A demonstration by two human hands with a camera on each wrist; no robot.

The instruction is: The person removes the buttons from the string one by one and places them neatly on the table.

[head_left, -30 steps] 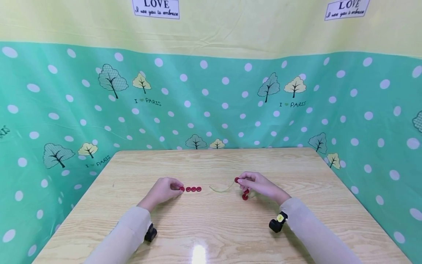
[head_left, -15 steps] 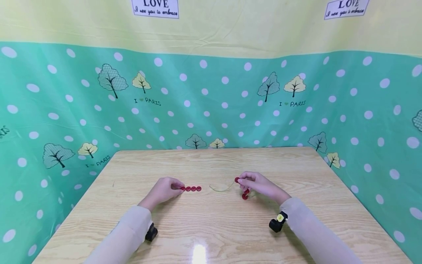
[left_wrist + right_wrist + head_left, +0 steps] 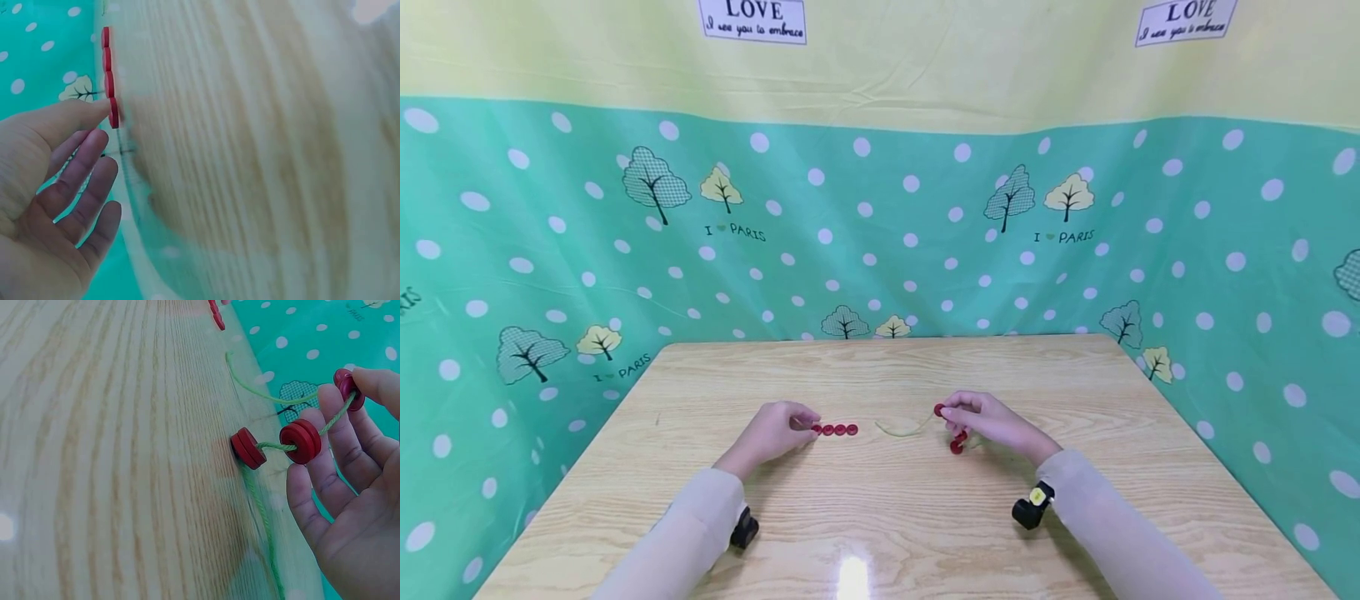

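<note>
On my head feed, left hand [image 3: 772, 432] pinching the end disc [image 3: 816, 430] of a red row [image 3: 840, 430] pointing to 3 o'clock, right hand [image 3: 988, 417] pinching a bead [image 3: 939, 410] on green cord [image 3: 904, 434], left wrist, row aimed at 12, right wrist, two threaded beads [image 3: 303, 441] around 8 o'clock from the pinched one

Red discs: four, small and round, lying flat in a straight row [image 3: 840, 430] on the surface [image 3: 895, 492], edge to edge
Row's end disc: pinched in the left hand [image 3: 769, 433], at the thumb tip
Green string [image 3: 272, 445]: threaded through three red beads, its free end curving toward the row but stopping short of it
Upper bead [image 3: 349, 390]: gripped by the right hand [image 3: 353, 481], tilted
Middle bead [image 3: 300, 442]: grooved, beside the fingers
Lower bead [image 3: 249, 448]: grooved, tilted, string trailing below it
</note>
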